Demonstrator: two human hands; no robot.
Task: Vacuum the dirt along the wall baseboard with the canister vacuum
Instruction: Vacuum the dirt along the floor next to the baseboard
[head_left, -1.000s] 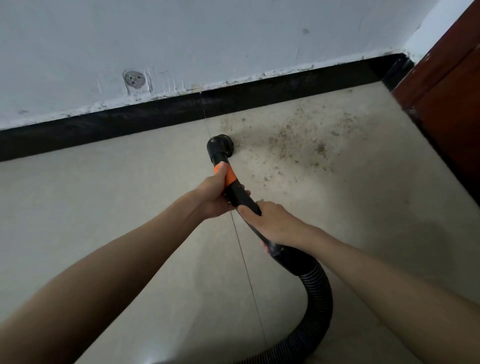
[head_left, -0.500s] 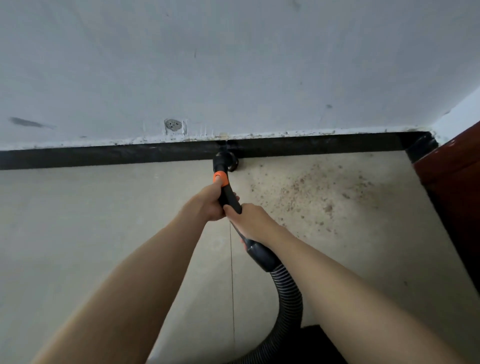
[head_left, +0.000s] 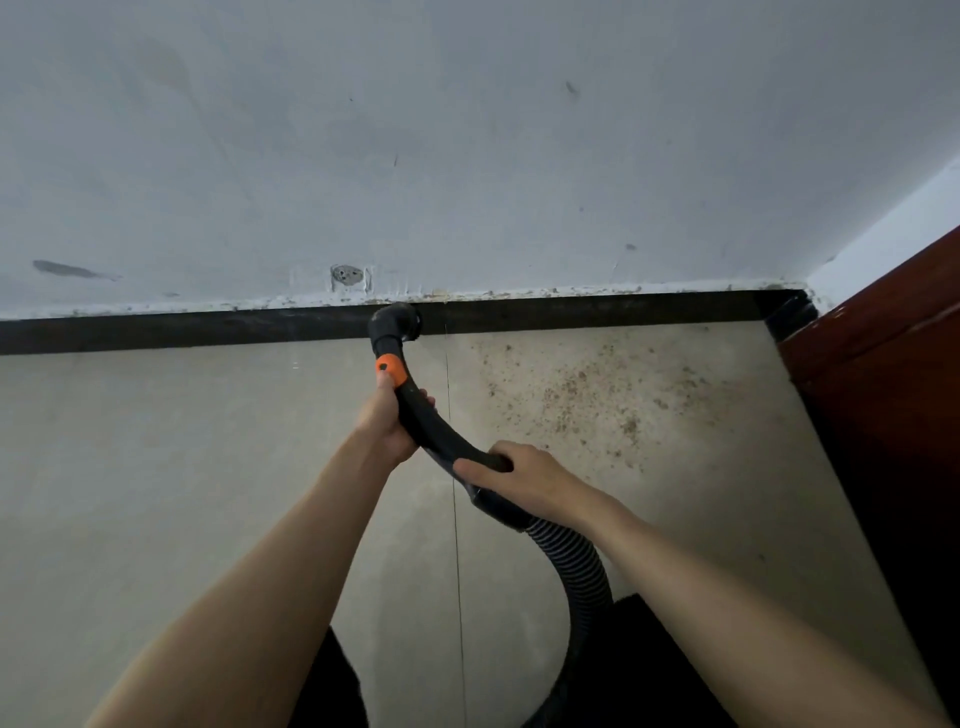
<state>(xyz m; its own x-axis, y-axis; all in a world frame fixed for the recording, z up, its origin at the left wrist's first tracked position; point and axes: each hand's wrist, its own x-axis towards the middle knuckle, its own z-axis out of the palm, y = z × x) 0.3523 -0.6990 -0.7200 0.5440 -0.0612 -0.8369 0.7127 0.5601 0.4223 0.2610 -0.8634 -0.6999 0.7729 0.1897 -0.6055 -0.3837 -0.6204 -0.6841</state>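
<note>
The black vacuum wand (head_left: 422, 415) curves up to a round nozzle (head_left: 397, 322) that lies against the black baseboard (head_left: 597, 310). An orange collar (head_left: 388, 370) rings the wand just above my left hand (head_left: 387, 418), which grips the upper wand. My right hand (head_left: 514, 475) grips the wand lower down, where the ribbed black hose (head_left: 576, 566) joins it. Brown dirt specks (head_left: 592, 395) are scattered over the beige floor tile to the right of the nozzle, up to the baseboard.
A grey-white wall (head_left: 467, 156) with a small round plugged hole (head_left: 347, 274) rises above the baseboard. A dark red wooden door or cabinet (head_left: 883, 374) closes the right side at the corner. Dark trouser legs (head_left: 332, 686) show at the bottom.
The nozzle has gone forward from the open floor to the baseboard. My right hand has slid lower on the wand, away from my left hand. The view has tilted up toward the wall.
</note>
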